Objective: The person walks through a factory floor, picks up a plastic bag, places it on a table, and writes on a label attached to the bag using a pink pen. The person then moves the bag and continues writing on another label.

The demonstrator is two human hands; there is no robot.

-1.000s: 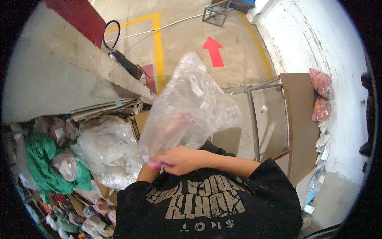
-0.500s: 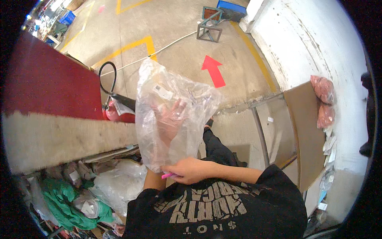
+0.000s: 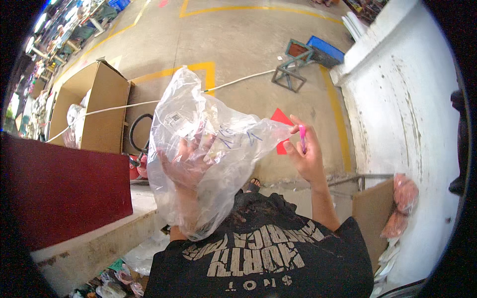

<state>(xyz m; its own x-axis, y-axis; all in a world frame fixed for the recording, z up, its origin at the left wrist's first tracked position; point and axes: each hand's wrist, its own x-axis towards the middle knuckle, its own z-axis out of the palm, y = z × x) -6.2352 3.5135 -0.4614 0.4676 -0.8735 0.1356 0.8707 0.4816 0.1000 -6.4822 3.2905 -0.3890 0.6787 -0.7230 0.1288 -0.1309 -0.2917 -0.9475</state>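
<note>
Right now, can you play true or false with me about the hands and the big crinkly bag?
1. The left hand is inside the clear plastic bag. True.
2. The right hand holds a pink pen. True.
3. The right hand is inside the bag too. False: it is outside, at the bag's right edge.
4. The bag is black. False: it is see-through, with blue marks on it.
5. A brown cardboard box stands on the floor to the left. True.

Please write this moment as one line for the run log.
left hand: inside clear plastic bag | right hand: holds pink pen, pinches bag corner
</note>
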